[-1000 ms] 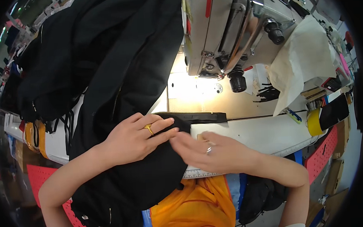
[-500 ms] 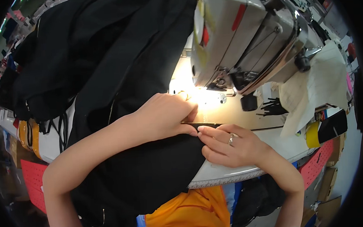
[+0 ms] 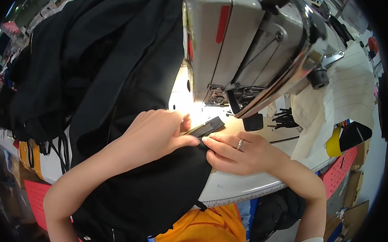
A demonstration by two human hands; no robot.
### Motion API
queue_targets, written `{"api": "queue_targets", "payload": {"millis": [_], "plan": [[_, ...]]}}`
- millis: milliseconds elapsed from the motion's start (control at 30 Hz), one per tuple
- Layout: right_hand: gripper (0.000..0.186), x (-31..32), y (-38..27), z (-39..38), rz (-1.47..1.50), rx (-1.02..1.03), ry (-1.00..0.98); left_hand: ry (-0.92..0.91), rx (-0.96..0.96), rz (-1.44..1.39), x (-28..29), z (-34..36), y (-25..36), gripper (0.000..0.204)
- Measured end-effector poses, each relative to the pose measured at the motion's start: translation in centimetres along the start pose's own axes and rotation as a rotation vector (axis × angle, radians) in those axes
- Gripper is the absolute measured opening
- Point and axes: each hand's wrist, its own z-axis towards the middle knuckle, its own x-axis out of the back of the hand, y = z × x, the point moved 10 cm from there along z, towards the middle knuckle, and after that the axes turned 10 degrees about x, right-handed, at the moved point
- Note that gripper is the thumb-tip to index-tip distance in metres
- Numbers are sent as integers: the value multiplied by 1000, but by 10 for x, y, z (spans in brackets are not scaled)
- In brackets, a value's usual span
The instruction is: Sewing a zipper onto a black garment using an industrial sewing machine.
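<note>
A black garment (image 3: 162, 184) spreads over the sewing table and hangs down its front edge. From it a black zipper (image 3: 203, 128) with gold-coloured teeth sticks out, its tape end lying flat below the machine head. My left hand (image 3: 159, 133) rests on the garment, closed round the zipper between thumb and fingers. Close by on the right, my right hand (image 3: 239, 151), with a ring on one finger, pinches the garment's edge just under the zipper. The fingertips of both hands nearly meet. The sewing machine (image 3: 251, 43) stands just beyond them, its lamp lighting the needle area.
Several short black strips (image 3: 284, 118) lie on the table at right, beside a hanging pale cloth (image 3: 333, 100). A yellow roll (image 3: 333, 142) stands at the right edge. A measuring tape (image 3: 246, 196) runs along the front edge. Orange cloth (image 3: 204, 232) is below.
The zipper end has turned, now slanting up to the right with more tape showing. My right hand has moved slightly left and onto the garment's edge. The machine appears shifted left in view.
</note>
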Motion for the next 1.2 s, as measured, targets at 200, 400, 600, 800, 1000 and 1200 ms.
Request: {"api": "queue_targets", "payload": {"millis": [200, 400, 600, 800, 1000, 1200], "plan": [[12, 6, 0, -6, -38, -27, -1, 181, -309, -21, 4, -10, 32, 15], [28, 7, 4, -11, -5, -105, -42, -111, -172, -395, -14, -28, 23, 32], [28, 5, 2, -9, -117, -83, -68, -128, -142, -451, -8, -26, 7, 12], [29, 3, 6, -6, -118, -116, -4, 456, -446, 62, 15, -30, 33, 15], [27, 5, 6, -4, -77, -120, -7, 772, -892, 776, -25, -64, 63, 19], [26, 1, 6, -10, -71, -140, -31, 646, -871, 783, -35, -56, 52, 22]]}}
